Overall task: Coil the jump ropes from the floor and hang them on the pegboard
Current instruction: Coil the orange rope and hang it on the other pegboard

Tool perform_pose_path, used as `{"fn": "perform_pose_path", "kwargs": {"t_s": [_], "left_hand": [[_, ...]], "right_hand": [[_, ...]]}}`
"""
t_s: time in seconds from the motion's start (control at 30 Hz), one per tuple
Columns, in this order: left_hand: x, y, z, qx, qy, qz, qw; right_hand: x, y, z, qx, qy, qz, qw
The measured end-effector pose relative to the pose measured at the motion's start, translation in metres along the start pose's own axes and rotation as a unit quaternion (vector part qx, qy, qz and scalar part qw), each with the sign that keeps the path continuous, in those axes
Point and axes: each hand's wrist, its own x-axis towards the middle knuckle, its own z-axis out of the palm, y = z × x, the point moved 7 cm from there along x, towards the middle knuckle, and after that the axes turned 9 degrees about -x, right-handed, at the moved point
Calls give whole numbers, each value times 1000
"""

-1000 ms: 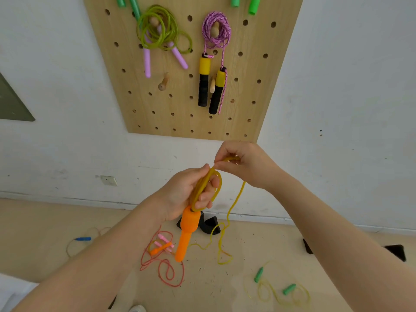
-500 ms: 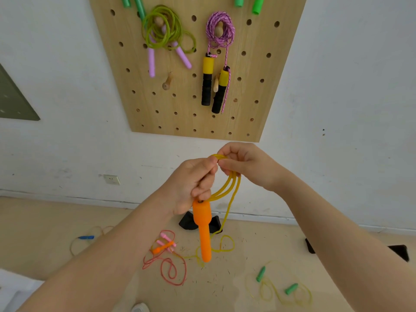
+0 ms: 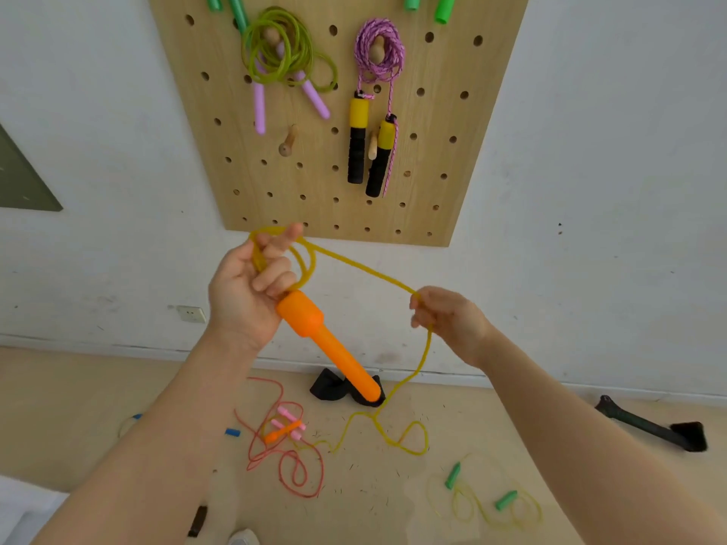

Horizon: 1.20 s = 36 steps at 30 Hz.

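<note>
two loops sit in my left hand (image 3: 251, 293), clenched on the orange handle (image 3: 326, 340); yellow rope (image 3: 366, 271) slants down-right to my right hand (image 3: 448, 324), pinching it.

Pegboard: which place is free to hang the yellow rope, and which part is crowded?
The pegboard has one bare peg, below the green coil and left of the black-yellow handles. The right side shows only empty holes. The top middle is crowded by both hung ropes.
</note>
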Motion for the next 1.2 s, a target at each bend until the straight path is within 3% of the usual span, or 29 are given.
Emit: {"fn": "perform_pose_path", "kwargs": {"t_s": [0.07,0.13,0.23,0.27,0.33,0.4,0.43,0.5,0.6,0.73,0.83,0.93,1.1,1.2], "left_hand": [[0,4,-21,20,58,21,998],[0,-2,-34,114,87,19,989],[2,-25,-35,282,64,-8,957],[2,-33,-34,360,49,-28,931],[-2,-49,-31,525,-8,-78,848],[-12,-63,-34,636,-52,-121,761],[-16,-69,-37,656,-59,-138,740],[-24,-79,-41,621,-63,-182,760],[-32,-85,-39,497,-58,-239,832],[-41,-80,-12,298,-93,-252,916],[-38,-74,11,173,-113,-235,950],[-29,-62,29,113,-144,-165,969],[-9,-17,20,162,-45,26,985],[1,2,-8,209,22,72,975]], "right_hand": [[-1,16,-9,-185,44,17,982],[1,11,1,-426,40,-16,903],[-10,-16,48,-584,-99,-51,804],[-16,-26,64,-596,-153,-53,787],[-30,-48,88,-582,-223,-88,777],[-40,-73,96,-546,-227,-128,796],[-41,-83,94,-532,-214,-142,807],[-38,-100,83,-512,-171,-160,827],[-26,-115,57,-459,-67,-168,870],[-13,-123,28,-307,78,-185,930],[-4,-105,31,-178,34,-146,973],[6,-67,43,-122,-15,-91,988],[3,-1,48,-182,-44,-13,982],[-7,16,53,-229,-106,33,967]]}}
